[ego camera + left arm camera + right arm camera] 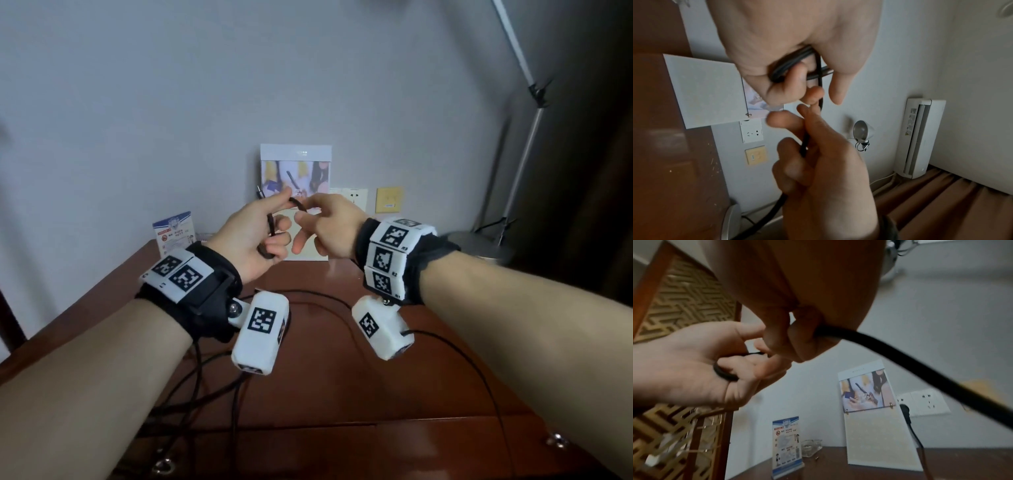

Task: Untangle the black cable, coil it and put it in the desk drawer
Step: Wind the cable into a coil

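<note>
Both hands, left hand (251, 236) and right hand (330, 228), grip black cable (270, 226); labels unreadable.

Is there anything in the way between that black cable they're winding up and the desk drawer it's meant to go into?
Nothing visible lies between. Both the left hand and right hand grip the black cable above the desk. The drawer at the desk's front edge looks closed, so it must be opened first.
</note>
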